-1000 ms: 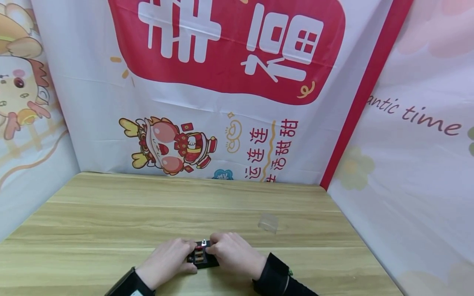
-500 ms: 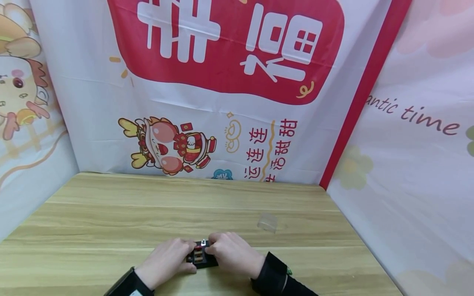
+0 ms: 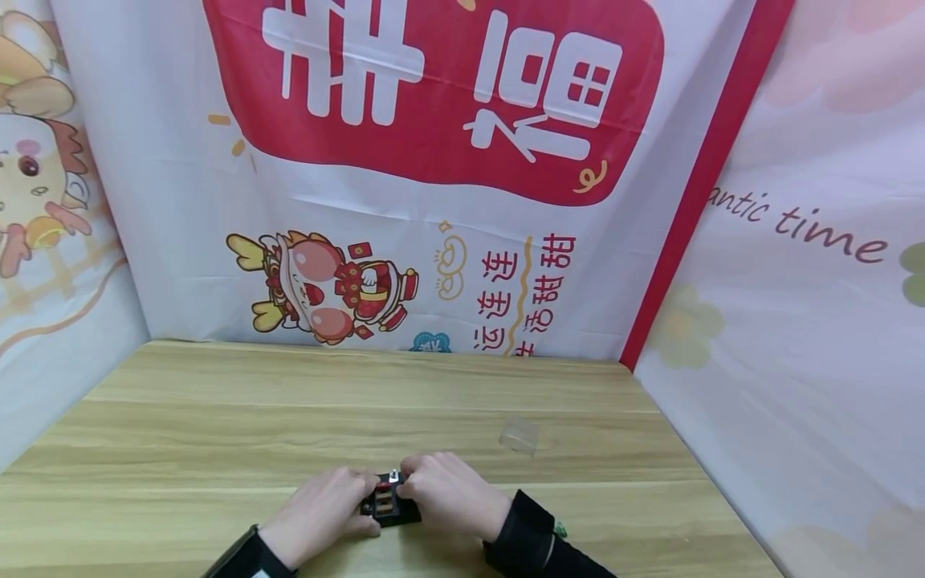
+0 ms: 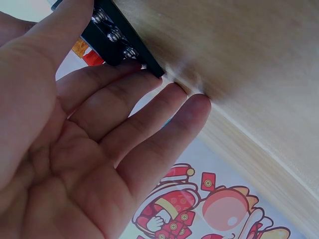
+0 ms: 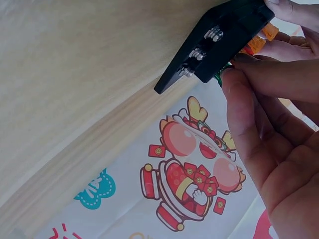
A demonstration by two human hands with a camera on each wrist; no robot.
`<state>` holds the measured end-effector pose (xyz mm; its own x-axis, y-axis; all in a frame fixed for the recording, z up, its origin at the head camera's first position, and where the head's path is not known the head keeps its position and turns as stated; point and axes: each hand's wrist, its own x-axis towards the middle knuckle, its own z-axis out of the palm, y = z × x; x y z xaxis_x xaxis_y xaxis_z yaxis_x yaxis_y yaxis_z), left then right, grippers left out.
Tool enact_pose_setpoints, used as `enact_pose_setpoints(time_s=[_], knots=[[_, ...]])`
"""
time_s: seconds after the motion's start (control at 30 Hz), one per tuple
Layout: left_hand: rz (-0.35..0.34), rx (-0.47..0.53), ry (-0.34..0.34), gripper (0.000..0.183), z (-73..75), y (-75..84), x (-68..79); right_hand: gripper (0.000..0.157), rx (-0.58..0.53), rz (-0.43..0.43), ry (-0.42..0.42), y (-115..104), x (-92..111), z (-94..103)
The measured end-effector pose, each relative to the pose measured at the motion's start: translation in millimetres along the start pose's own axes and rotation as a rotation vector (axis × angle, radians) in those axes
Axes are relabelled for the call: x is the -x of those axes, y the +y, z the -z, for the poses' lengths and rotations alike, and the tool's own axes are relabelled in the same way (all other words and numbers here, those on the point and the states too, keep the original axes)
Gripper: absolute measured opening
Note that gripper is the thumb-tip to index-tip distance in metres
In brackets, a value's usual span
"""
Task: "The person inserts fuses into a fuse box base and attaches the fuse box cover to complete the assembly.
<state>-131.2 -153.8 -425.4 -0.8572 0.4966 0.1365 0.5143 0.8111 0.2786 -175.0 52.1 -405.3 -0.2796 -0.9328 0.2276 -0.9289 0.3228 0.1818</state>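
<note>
A black fuse block (image 3: 400, 513) with metal screw terminals (image 5: 199, 53) along its side sits at the near middle of the table. My left hand (image 3: 318, 508) holds its left end between thumb and fingers, the outer fingers stretched past it. Orange fuses (image 5: 257, 44) stick up from the block, and a red one (image 4: 92, 58) shows in the left wrist view. At the block's far right part, my right hand (image 3: 454, 495) has its thumb and finger pinched at a small green piece (image 5: 223, 72), mostly hidden by the fingertips.
A clear plastic cover (image 3: 519, 434) lies on the wooden table (image 3: 289, 393), beyond and to the right of the hands. Printed cloth walls (image 3: 376, 201) rise along the table's back and both sides.
The whole head view has shifted slightly, so hands and block sit a little further left. Both hands keep their places on the block.
</note>
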Motion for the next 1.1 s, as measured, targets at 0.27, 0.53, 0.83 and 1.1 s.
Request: enact_pose_setpoints(time_s=[0.27, 0.53, 0.83, 1.1], knots=[[-0.002, -0.004, 0.011, 0.030, -0.2, 1.3, 1.2, 0.018, -0.094, -0.031, 0.045, 2.9, 2.3, -1.8], [0.027, 0.015, -0.017, 0.028, 1.7, 1.4, 0.8, 0.014, -0.118, -0.069, 0.027, 4.9, 3.5, -1.5], [0.023, 0.018, -0.014, 0.029, 2.1, 2.0, 0.9, 0.015, -0.173, -0.096, 0.017, 7.1, 3.4, 3.6], [0.000, 0.001, 0.012, 0.029, 1.1, 2.1, 1.8, 0.016, -0.170, -0.109, 0.013, 4.6, 2.6, 3.7]])
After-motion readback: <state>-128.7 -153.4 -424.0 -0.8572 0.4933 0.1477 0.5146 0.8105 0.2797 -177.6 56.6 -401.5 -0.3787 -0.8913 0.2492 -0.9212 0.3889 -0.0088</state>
